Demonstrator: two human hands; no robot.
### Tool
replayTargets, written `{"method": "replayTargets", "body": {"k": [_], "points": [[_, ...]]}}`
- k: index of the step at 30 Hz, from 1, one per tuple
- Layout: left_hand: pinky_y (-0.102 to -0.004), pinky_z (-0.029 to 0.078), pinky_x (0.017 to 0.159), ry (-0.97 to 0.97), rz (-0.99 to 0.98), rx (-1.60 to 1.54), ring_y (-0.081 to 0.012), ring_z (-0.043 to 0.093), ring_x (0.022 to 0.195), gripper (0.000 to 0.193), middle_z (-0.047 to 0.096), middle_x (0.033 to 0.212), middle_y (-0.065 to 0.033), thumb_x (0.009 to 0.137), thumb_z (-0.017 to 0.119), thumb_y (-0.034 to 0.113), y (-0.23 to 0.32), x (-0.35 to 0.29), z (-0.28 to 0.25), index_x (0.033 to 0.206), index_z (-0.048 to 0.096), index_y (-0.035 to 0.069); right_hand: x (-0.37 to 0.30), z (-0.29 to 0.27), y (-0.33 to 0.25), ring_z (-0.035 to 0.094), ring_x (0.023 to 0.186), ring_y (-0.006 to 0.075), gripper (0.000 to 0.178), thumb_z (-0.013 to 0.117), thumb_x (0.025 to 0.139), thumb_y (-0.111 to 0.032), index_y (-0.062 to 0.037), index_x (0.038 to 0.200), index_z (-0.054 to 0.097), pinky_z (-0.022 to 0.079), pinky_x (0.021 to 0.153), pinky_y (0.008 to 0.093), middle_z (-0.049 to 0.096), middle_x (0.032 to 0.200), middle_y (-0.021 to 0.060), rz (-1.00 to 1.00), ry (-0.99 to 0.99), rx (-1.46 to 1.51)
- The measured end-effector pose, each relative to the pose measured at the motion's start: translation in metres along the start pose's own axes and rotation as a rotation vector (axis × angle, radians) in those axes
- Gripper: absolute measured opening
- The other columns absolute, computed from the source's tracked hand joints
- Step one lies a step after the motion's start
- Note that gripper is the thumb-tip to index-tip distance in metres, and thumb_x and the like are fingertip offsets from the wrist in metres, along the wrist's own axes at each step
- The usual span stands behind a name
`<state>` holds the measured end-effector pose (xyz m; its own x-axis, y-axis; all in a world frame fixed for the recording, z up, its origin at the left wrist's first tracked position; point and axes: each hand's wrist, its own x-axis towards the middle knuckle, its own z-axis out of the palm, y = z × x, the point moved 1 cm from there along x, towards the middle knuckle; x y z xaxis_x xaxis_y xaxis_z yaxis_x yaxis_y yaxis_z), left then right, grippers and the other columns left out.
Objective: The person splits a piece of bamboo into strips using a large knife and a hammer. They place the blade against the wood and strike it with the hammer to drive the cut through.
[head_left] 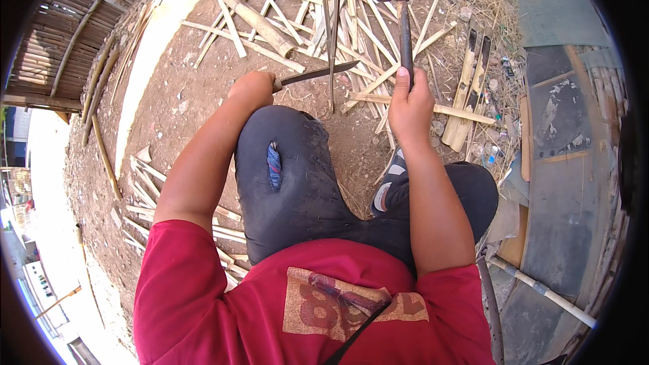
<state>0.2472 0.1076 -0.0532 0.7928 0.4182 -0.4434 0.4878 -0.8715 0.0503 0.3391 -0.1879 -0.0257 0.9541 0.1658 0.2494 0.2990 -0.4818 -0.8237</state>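
Note:
My left hand (pixel 253 90) is closed round the handle of a long knife (pixel 318 75), above my bent knee. The dark blade points to the right and meets a narrow upright bamboo strip (pixel 332 40), crossing it near its lower end. In my right hand (pixel 412 106) is a hammer (pixel 405 27), gripped by its dark handle with the metal head raised. Pale split bamboo strips (pixel 358 23) lie in a loose heap on the ground beyond both hands. A thick bamboo pole piece (pixel 253 19) rests to the left of the heap.
More split strips (pixel 145 189) lie on the dirt at my left. Dark-marked bamboo halves (pixel 466 94) and dry straw (pixel 483 0) are on the right, beside a dark panel (pixel 561 182). A woven bamboo wall (pixel 64 34) stands at the far left.

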Motion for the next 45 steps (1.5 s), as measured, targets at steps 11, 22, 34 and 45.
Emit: {"method": "replayTargets", "body": {"k": [11, 22, 34, 45], "points": [[-0.0461, 0.056, 0.095, -0.034, 0.022, 0.012, -0.0358, 0.069, 0.114, 0.036, 0.072, 0.119, -0.017, 0.083, 0.067, 0.01, -0.007, 0.006, 0.008, 0.119, 0.071, 0.013, -0.005, 0.012, 0.025, 0.068, 0.088, 0.0497, 0.038, 0.052, 0.106, -0.038, -0.0009, 0.104, 0.061, 0.053, 0.075, 0.0554, 0.07, 0.088, 0.0283, 0.127, -0.194, -0.183], [-0.0462, 0.057, 0.092, 0.0, 0.026, 0.008, -0.0352, 0.071, 0.108, 0.031, 0.074, 0.113, -0.0146, 0.086, 0.073, 0.022, -0.002, 0.002, 0.001, 0.116, 0.073, 0.014, -0.016, 0.033, 0.072, 0.067, 0.09, 0.0479, 0.043, 0.051, 0.105, -0.04, 0.0008, 0.101, 0.064, 0.05, 0.079, 0.0553, 0.069, 0.089, 0.028, 0.26, -0.325, -0.277], [-0.047, 0.058, 0.087, 0.176, -0.077, 0.01, -0.0353, 0.072, 0.103, 0.027, 0.075, 0.108, -0.0157, 0.092, 0.072, 0.029, -0.011, 0.003, -0.007, 0.113, 0.072, 0.012, -0.006, 0.034, 0.072, 0.066, 0.082, 0.0432, 0.047, 0.052, 0.105, -0.043, 0.002, 0.101, 0.065, 0.049, 0.076, 0.0494, 0.068, 0.085, 0.0246, 0.367, -0.272, -0.099], [-0.0472, 0.057, 0.091, 0.083, -0.085, -0.001, -0.0366, 0.071, 0.104, 0.038, 0.074, 0.111, -0.0181, 0.092, 0.072, 0.039, -0.015, 0.02, -0.003, 0.114, 0.071, 0.008, 0.03, 0.062, 0.019, 0.068, 0.079, 0.0413, 0.042, 0.053, 0.105, -0.041, -0.0001, 0.101, 0.065, 0.05, 0.073, 0.0487, 0.068, 0.08, 0.0223, 0.206, -0.179, -0.024]]}}
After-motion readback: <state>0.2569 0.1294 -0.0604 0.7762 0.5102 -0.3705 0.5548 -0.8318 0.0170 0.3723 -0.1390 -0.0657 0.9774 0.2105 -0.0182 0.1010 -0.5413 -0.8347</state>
